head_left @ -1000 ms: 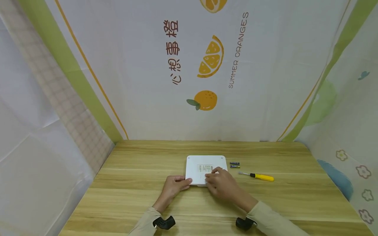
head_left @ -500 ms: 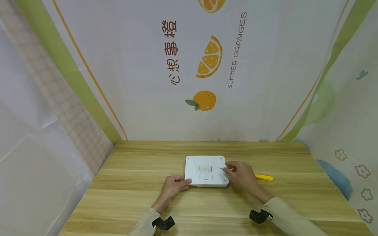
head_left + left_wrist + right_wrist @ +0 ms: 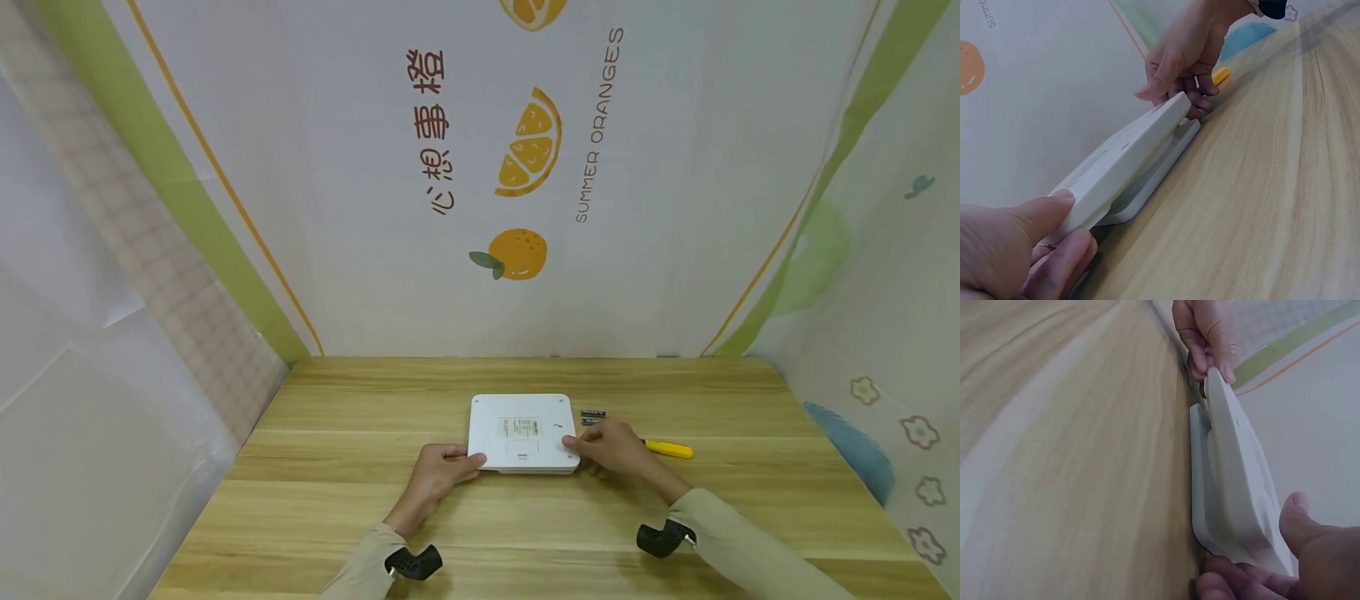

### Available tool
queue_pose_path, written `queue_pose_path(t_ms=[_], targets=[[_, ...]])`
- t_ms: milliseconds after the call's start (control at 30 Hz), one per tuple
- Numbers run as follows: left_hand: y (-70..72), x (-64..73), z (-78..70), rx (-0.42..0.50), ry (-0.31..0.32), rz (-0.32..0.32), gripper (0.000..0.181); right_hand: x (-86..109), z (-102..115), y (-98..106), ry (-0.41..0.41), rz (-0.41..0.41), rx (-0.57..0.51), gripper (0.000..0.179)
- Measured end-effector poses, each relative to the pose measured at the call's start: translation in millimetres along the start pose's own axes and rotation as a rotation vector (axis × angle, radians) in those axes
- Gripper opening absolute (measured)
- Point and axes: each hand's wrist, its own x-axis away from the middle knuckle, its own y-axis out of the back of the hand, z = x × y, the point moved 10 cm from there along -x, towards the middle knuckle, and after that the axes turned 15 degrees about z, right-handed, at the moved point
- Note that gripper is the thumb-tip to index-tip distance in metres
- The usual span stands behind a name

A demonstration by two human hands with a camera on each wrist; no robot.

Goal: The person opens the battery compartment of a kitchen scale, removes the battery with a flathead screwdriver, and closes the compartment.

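Note:
A flat white device [image 3: 487, 417], which looks like a kitchen scale turned upside down, lies on the wooden table with its labelled underside up. It bears a printed label [image 3: 520, 427] and a small rectangular cover [image 3: 522, 448]. My left hand [image 3: 442, 472] pinches its near left corner, thumb on top and fingers beneath. At the right edge, my right hand [image 3: 615, 448] has its fingers curled under the rim and its thumb over the top. From the left wrist view, a thinner plate [image 3: 1159, 172] shows below the thick body, with a gap between them.
Two small batteries, one dark battery [image 3: 593, 413] in plain sight, lie right of the device, partly behind my right hand. A screwdriver with a yellow handle [image 3: 671, 450] is beyond them, its shaft hidden by the hand. A printed curtain [image 3: 375, 275] hangs behind the table [image 3: 360, 417].
My right hand has moved right from the small cover to the device's right edge, then slightly nearer along it, uncovering the batteries partly. The left hand has stayed at its corner.

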Motion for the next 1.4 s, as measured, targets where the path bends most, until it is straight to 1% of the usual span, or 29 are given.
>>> queue_pose_path(t_ms=[133, 233, 400, 533, 600, 700, 867, 933, 1033, 1133, 1233, 1333, 1400], targets=[[-0.5, 0.4, -0.4, 0.013, 0.006, 0.009, 0.040, -6.0, -0.2, -3.1, 0.005, 0.046, 0.011, 0.040], [-1.7, 0.3, -1.0, 0.020, 0.009, 0.021, 0.041, -9.9, -1.9, -3.6, -0.004, 0.070, -0.006, 0.039], [-2.3, -0.8, -2.6, 0.023, 0.009, 0.032, 0.039, -15.3, -8.0, -4.7, -0.039, 0.108, -0.098, 0.040], [-2.2, -0.8, -6.7, 0.010, 0.002, 0.043, 0.038, -19.6, -12.2, -5.6, -0.063, 0.138, -0.155, 0.038], [-2.1, -1.4, -8.2, 0.010, -0.004, 0.054, 0.038, -20.8, -11.1, -4.9, -0.055, 0.150, -0.161, 0.036], [-1.4, -2.3, -9.4, 0.010, -0.016, 0.065, 0.037, -20.9, -6.5, -2.9, -0.020, 0.160, -0.156, 0.034], [-1.3, 1.3, -10.9, 0.022, -0.025, 0.061, 0.036, -17.2, 1.3, 0.9, 0.058, 0.141, -0.075, 0.034], [-2.6, 3.8, -12.2, 0.024, -0.029, 0.059, 0.036, -13.1, 4.0, 2.1, 0.084, 0.124, -0.032, 0.034], [-3.0, 6.3, -14.2, 0.007, -0.053, 0.046, 0.035, -4.9, 10.6, 4.0, 0.133, 0.097, 0.017, 0.033], [-0.1, 8.2, -18.6, -0.045, -0.085, 0.018, 0.033, 3.8, 21.8, 6.6, 0.186, 0.057, 0.067, 0.032], [4.0, 10.3, -26.6, -0.130, -0.114, -0.013, 0.031, 10.2, 34.1, 11.1, 0.235, 0.011, 0.122, 0.032], [6.2, 11.6, -34.9, -0.194, -0.142, -0.022, 0.029, 14.5, 42.6, 16.1, 0.264, -0.029, 0.161, 0.031], [7.2, 11.5, -40.1, -0.225, -0.169, -0.019, 0.029, 17.7, 47.9, 18.3, 0.300, -0.047, 0.187, 0.032]])
